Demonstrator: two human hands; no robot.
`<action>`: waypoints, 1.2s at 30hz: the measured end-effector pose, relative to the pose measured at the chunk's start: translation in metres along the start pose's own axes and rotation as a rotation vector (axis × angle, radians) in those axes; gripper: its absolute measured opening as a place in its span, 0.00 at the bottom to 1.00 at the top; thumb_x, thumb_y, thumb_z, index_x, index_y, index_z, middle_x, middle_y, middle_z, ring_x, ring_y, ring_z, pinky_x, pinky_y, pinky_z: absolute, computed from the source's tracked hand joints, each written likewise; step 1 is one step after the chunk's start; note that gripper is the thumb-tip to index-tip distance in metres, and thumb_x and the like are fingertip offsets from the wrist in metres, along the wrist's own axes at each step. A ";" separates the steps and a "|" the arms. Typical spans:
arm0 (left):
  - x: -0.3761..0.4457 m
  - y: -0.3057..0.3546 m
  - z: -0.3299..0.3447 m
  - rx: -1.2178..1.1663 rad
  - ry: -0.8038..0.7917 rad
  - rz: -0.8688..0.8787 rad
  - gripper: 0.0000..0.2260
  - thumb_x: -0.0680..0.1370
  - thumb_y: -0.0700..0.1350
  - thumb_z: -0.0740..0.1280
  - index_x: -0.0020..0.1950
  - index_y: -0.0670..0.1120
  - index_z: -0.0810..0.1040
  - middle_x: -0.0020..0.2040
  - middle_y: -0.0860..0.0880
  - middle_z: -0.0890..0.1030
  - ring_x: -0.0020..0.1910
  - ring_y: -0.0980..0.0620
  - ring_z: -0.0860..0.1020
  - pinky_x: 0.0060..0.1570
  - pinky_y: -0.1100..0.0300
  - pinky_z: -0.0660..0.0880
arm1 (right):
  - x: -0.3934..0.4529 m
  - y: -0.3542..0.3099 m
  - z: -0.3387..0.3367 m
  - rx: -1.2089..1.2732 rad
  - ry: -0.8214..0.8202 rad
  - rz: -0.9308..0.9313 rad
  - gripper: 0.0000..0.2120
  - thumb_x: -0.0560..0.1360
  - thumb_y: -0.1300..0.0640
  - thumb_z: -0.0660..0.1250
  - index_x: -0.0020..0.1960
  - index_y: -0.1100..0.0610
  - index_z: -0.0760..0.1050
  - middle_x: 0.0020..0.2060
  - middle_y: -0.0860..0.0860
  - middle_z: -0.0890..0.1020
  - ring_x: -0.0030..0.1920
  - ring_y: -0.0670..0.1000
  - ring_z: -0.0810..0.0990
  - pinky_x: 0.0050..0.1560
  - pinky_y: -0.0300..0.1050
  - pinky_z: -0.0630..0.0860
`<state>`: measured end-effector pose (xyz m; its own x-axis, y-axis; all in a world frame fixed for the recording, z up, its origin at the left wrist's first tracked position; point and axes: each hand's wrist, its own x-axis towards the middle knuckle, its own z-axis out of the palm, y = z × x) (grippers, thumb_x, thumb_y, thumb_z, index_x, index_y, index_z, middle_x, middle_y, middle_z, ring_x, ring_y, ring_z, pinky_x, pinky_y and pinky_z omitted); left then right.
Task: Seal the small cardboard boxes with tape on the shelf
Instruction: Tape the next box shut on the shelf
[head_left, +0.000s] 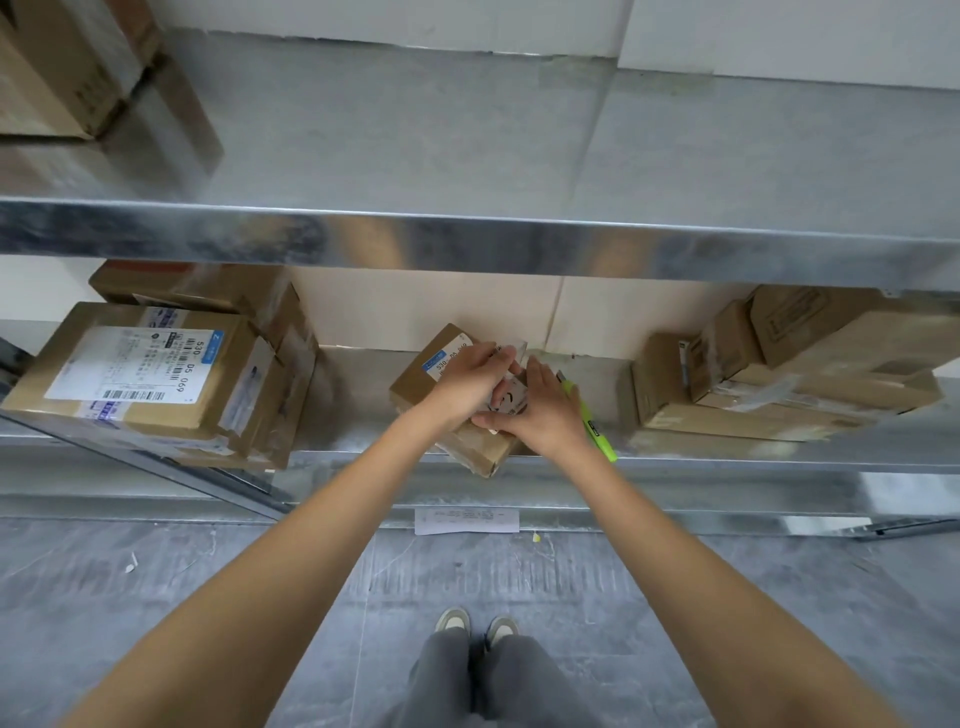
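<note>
- Small cardboard box (467, 415) on the middle metal shelf (363, 415), set at an angle, front corner jutting past the shelf lip.
- Flaps down on top; contents not visible.
- White shipping label with a blue tag (434, 359) on the box's far left top, printed "530"; a second white patch under the hands.
- Strip of clear tape (511, 349) lifted above the box top, between the two hands.
- Left hand (467, 382) on top of the box, fingers curled, pinching the tape end.
- Right hand (540, 410) lying flat over the near right part of the box, fingers straight and together, thumb pressed along the top.
- Yellow-green utility knife (589, 421) just beside the right hand, lying on the shelf toward its front edge.
- Stack of larger labelled boxes (156, 374) to the left on the same shelf; another stack of brown boxes (779, 374) to the right.
- Upper metal shelf (467, 156) with a carton (62, 67) at far left.
- Grey stone-pattern floor (208, 597) below, a paper slip (466, 520) lying by the rack's base.
- Grey trousers and pale shoes (475, 623) straight below.
</note>
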<state>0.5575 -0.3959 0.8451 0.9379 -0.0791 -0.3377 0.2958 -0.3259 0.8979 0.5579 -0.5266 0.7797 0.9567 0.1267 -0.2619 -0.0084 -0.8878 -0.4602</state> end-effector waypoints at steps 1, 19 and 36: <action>-0.005 -0.002 -0.004 -0.004 0.013 0.002 0.14 0.83 0.48 0.57 0.42 0.44 0.75 0.25 0.49 0.72 0.29 0.50 0.73 0.40 0.58 0.73 | -0.001 -0.001 -0.001 -0.015 -0.007 0.009 0.54 0.64 0.28 0.69 0.78 0.57 0.52 0.77 0.51 0.57 0.77 0.51 0.54 0.75 0.59 0.48; -0.023 -0.017 -0.027 -0.068 0.018 -0.010 0.16 0.83 0.51 0.58 0.47 0.40 0.78 0.23 0.49 0.73 0.21 0.52 0.72 0.33 0.61 0.72 | -0.026 -0.006 -0.002 -0.221 -0.171 -0.161 0.71 0.56 0.25 0.71 0.77 0.62 0.34 0.77 0.56 0.36 0.76 0.52 0.30 0.73 0.65 0.34; -0.058 -0.048 -0.019 0.236 0.094 0.118 0.16 0.78 0.61 0.58 0.46 0.51 0.78 0.24 0.53 0.78 0.29 0.53 0.79 0.44 0.53 0.78 | -0.020 -0.010 0.011 -0.126 -0.015 -0.115 0.65 0.61 0.34 0.74 0.78 0.63 0.38 0.78 0.56 0.40 0.78 0.52 0.37 0.77 0.54 0.43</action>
<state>0.4922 -0.3577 0.8266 0.9794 -0.0449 -0.1970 0.1436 -0.5312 0.8350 0.5355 -0.5155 0.7800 0.9450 0.2362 -0.2263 0.1384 -0.9155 -0.3776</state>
